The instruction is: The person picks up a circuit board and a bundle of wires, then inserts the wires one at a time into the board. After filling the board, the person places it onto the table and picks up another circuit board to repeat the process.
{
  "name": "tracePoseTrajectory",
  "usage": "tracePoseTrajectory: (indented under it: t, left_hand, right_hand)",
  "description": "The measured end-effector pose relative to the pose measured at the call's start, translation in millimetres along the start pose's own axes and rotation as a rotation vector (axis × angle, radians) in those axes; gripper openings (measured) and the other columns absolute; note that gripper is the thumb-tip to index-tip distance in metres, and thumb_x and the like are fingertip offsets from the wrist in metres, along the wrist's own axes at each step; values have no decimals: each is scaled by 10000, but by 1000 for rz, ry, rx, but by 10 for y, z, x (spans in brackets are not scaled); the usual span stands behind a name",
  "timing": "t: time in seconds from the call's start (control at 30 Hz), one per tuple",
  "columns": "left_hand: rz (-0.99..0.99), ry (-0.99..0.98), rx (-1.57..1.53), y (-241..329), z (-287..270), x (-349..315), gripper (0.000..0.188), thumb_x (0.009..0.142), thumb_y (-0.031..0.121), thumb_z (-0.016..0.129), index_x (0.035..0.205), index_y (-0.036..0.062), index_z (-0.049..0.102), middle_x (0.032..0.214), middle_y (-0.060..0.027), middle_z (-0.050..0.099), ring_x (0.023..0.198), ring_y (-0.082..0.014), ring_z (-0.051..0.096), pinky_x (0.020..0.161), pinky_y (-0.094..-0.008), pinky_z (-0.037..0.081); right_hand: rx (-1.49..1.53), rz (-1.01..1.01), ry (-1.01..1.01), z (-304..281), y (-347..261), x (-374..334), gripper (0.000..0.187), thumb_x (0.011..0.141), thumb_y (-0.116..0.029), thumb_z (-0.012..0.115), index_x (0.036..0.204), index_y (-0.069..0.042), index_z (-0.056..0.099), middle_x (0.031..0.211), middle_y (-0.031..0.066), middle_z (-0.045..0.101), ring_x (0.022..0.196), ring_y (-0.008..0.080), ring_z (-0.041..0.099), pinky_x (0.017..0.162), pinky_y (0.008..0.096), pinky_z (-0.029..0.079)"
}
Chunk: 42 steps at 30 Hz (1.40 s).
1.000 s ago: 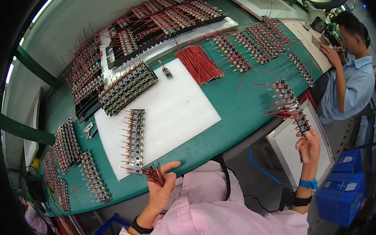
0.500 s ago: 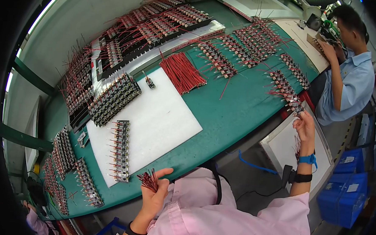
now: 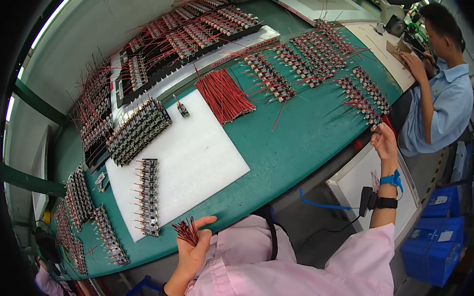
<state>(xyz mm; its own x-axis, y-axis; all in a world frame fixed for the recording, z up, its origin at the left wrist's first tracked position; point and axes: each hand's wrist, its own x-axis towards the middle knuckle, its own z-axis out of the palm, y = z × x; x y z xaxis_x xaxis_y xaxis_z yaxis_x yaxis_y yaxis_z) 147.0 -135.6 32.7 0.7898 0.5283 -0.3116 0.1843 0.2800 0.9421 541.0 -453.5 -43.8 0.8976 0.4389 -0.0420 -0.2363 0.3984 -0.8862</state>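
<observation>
My left hand (image 3: 193,255) is closed round a small bundle of red wires (image 3: 186,231) whose ends stick up, just off the table's near edge. Out at the right, my right hand (image 3: 385,142) pinches the near end of a circuit board strip (image 3: 360,103) fitted with red wires. That strip lies at the table's right edge, alongside a similar strip (image 3: 373,90). In front of my left hand, another board strip (image 3: 148,197) rests on a white foam sheet (image 3: 209,162), with stacked strips (image 3: 138,132) and one small single board (image 3: 182,110) farther back.
A pile of red wires (image 3: 224,96) lies by the foam on the green table (image 3: 296,135). Many wired strips (image 3: 200,31) fill the back. At the right a person in a blue shirt (image 3: 438,99) works. Blue bins (image 3: 431,244) stand on the floor, lower right.
My right hand has moved slightly away from me, and the strip it pinches now lies closer beside the neighbouring strip. My left hand keeps the wires and has hardly moved.
</observation>
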Motion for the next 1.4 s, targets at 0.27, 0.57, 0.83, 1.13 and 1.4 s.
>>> tracePoseTrajectory:
  t: [0.27,0.57,0.83,1.13,1.4]
  left_hand:
    - [-7,-2,-6,8,-65,-16,225,772,28,452,987,-28,488,505,78,332,407,-2,245,372,-172,170]
    - [26,-53,58,52,-154,-29,236,762,78,449,961,-49,467,466,45,316,381,-38,278,372,-189,234]
    - [24,-104,-33,32,-356,-46,243,767,83,459,970,-51,461,479,47,311,393,-40,281,382,-193,240]
    - [36,-146,-69,-25,-526,-13,227,784,71,438,977,-48,458,487,46,320,405,-36,274,391,-189,229]
    - [9,-147,-48,-14,-541,1,225,784,63,425,982,-35,465,490,46,337,418,-26,271,395,-177,218]
  right_hand:
    - [-16,62,192,209,-41,-133,159,786,-195,484,787,-37,495,677,81,550,451,155,506,400,253,452]
    - [-1214,-585,239,1373,-606,-98,141,725,-125,532,654,-9,497,547,25,468,479,78,433,440,213,349]
    - [-2117,-447,-24,1861,-651,481,116,618,-113,571,643,-3,546,684,133,544,601,280,524,569,329,425]
    - [-2352,-247,-23,1927,-530,591,142,612,-149,582,636,-14,549,666,150,559,675,290,547,589,388,424]
    - [-2439,-340,-59,2114,-525,577,111,631,-126,566,641,-18,543,667,151,556,661,292,548,603,376,408]
